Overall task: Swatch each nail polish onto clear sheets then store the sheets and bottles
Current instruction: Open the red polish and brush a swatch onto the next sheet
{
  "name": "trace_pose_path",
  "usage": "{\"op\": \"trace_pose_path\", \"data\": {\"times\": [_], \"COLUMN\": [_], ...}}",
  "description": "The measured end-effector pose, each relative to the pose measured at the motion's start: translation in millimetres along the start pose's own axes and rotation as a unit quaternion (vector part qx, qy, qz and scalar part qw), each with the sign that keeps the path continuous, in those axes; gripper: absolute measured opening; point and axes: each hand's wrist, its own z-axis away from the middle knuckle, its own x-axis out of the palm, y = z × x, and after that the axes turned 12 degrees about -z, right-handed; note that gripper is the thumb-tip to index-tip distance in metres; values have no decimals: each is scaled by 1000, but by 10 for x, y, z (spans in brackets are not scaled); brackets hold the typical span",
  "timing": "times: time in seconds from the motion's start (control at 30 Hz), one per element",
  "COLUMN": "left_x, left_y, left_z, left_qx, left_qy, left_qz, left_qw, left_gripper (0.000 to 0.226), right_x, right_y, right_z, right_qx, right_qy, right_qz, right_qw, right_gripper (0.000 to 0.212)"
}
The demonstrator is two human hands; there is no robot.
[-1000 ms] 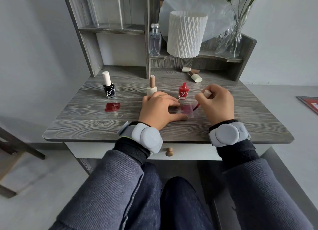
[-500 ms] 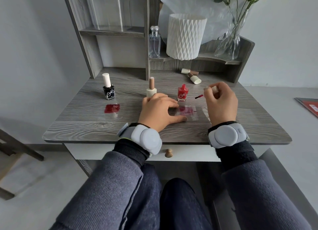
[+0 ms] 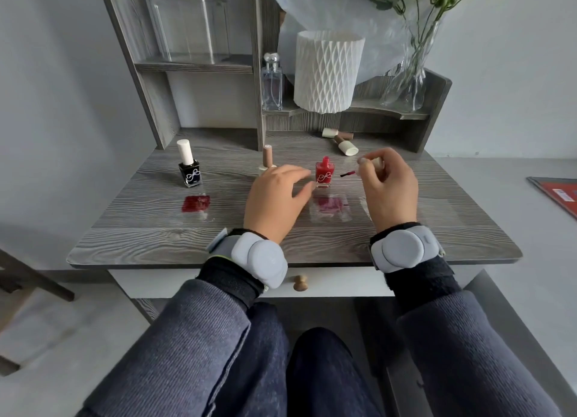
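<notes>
At the left of the grey wood-grain desk (image 3: 140, 245) we see a square black bottle (image 3: 190, 174) with a tall white cap, and in front of it a dark-swatched sheet (image 3: 195, 203), clear with a glossy patch. The left hand (image 3: 274, 199) hovers loosely spread, holding nothing, fingertips just beside the uncapped square red bottle (image 3: 324, 174), in front of which lies a red-streaked sheet (image 3: 331, 206). The right hand (image 3: 390, 188) pinches the pale cap of the thin brush (image 3: 348, 174), its tip pointing left.
</notes>
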Motion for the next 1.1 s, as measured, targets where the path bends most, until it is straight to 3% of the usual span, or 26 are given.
{"op": "trace_pose_path", "data": {"times": [0.37, 0.7, 1.1], "left_x": [68, 304, 314], "left_y": [278, 199, 210], "left_z": [-185, -394, -355], "left_qx": [-120, -127, -89], "left_qy": [14, -28, 30], "left_qz": [55, 11, -26], "left_qw": [991, 991, 995], "left_gripper": [44, 55, 19], "right_x": [5, 4, -32], "right_y": [0, 38, 64], "right_z": [-9, -23, 8], "right_qx": [-22, -25, -56], "right_qy": [17, -4, 8], "right_qz": [-13, -8, -16], "right_qw": [1000, 1000, 998], "right_gripper": [11, 17, 14]}}
